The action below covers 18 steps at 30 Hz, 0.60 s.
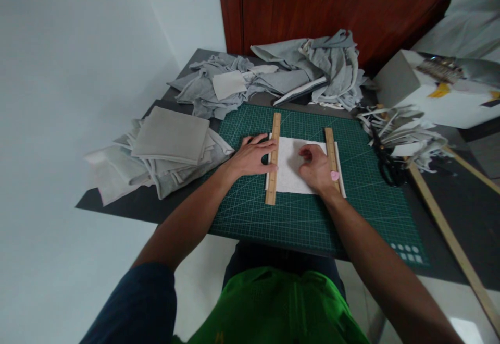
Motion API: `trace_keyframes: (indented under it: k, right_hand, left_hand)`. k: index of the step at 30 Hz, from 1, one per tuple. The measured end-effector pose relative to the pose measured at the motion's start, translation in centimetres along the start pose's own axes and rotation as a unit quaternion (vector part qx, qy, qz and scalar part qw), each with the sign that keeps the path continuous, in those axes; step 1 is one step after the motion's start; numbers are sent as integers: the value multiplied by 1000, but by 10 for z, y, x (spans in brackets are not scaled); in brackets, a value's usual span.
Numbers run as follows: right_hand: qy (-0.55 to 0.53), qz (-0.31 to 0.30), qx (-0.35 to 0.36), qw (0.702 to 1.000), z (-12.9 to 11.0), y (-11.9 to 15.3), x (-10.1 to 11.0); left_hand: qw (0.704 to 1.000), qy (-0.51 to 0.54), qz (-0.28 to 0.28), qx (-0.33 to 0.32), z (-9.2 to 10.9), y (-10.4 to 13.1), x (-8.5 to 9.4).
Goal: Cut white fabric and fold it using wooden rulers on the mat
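A piece of white cloth (291,164) lies flat on the green cutting mat (273,224). Across its left side runs a wooden ruler (272,187), and my left hand (253,157) rests on this ruler with fingers spread. A second wooden ruler (330,148) crosses the cloth's right side, where the cloth's edge is turned over. My right hand (315,169) is over the cloth beside that ruler, its fingers curled in toward the thumb; whatever is between them is hidden. A small pink piece (335,175) sits on the right ruler by my wrist.
Folded grey cloths (172,135) are stacked at the left. Grey fabric scraps (211,86) and a larger heap (336,68) lie at the back. On the right are black scissors (388,169), cloth strips (414,135), a long wooden stick (445,224) and a white box (406,83).
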State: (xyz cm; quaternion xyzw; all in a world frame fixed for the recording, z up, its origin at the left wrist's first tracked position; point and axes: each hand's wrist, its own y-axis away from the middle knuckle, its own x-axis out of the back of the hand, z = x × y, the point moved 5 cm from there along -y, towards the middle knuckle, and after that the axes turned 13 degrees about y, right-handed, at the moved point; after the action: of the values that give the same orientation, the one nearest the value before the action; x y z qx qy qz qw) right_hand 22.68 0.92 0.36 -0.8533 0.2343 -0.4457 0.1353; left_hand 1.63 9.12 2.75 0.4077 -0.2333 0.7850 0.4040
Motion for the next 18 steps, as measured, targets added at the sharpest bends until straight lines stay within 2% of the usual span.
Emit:
trace_keyframes:
  k: [5,18]
  right_hand:
    - [-8,-10,-11,1000,-1,0,-1]
    - [-13,10,1,1000,-7,3,-4]
  left_hand:
    - [1000,-6,5,1,-2,1,1]
    - [1000,-10,5,1,-3,5,4]
